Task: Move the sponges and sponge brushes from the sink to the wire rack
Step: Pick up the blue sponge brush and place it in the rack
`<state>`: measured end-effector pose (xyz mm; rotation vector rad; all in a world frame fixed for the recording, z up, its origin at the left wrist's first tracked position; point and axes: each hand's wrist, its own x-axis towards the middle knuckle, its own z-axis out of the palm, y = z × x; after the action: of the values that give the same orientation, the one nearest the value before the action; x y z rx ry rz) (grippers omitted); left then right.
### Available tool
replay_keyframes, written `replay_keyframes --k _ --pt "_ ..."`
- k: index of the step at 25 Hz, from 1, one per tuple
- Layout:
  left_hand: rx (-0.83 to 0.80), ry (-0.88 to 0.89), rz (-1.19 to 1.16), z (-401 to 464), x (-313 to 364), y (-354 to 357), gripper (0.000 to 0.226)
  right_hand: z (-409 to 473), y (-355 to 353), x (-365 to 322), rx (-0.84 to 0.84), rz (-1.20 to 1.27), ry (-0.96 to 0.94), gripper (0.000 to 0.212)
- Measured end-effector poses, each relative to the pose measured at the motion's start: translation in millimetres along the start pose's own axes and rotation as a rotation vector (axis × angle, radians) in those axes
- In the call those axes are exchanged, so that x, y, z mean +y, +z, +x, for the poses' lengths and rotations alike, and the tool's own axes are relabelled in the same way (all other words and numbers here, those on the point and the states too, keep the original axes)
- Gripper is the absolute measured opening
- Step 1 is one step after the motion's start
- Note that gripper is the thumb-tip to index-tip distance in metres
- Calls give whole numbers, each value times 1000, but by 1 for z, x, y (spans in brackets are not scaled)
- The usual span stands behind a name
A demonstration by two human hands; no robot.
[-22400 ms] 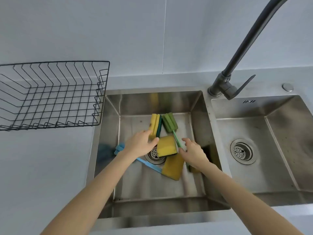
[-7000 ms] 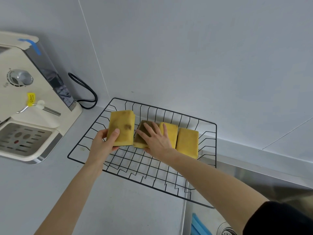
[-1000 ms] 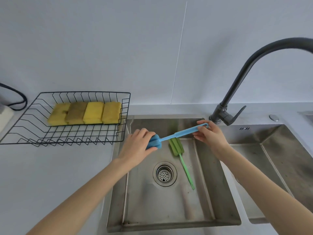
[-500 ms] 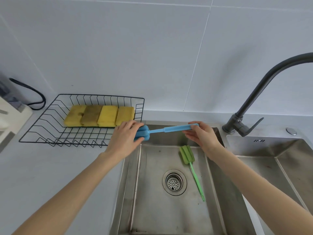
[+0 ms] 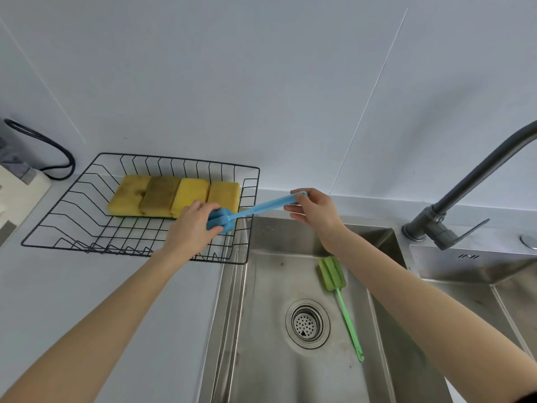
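Observation:
I hold the blue sponge brush (image 5: pixel 255 210) with both hands above the right end of the black wire rack (image 5: pixel 58 242). My left hand (image 5: pixel 193 225) grips its blue sponge head, just inside the rack's right wall. My right hand (image 5: pixel 315 209) pinches the far end of its handle, over the sink's back left corner. Several yellow sponges (image 5: pixel 174 196) lie side by side along the back of the rack. A green sponge brush (image 5: pixel 334 276) lies on the floor of the left sink basin (image 5: pixel 261 359), right of the drain.
A dark faucet (image 5: pixel 441 222) rises at the right between the two basins. A cream appliance (image 5: pixel 17 196) with a black cord (image 5: pixel 55 152) stands left of the rack. Grey counter (image 5: pixel 101 301) runs in front of the rack.
Both hands have carried the blue sponge brush leftward from over the sink, so its head is now over the rack's right end. The green brush has stayed in the basin.

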<state>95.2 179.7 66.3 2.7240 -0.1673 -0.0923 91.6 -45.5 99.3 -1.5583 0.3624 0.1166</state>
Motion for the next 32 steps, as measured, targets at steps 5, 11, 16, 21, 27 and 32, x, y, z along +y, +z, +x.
replay_keyframes --k 5,11,16,21,27,32 --pt "-64 -26 -12 17 -9 14 43 21 10 7 25 -91 20 15" --pt "-59 -50 9 25 -11 25 45 34 13 17 21 -36 55 12" --pt "-113 -72 -10 27 -10 26 50 34 13 20 8 -32 64 23" --pt "-131 -89 -40 21 -7 23 57 28 1 13 31 -58 56 29" --pt "-123 -78 -70 9 7 10 56 16 -19 9 17 -182 89 34" --pt "-117 -47 -49 -7 29 -2 51 -4 -39 10 -9 -435 68 42"
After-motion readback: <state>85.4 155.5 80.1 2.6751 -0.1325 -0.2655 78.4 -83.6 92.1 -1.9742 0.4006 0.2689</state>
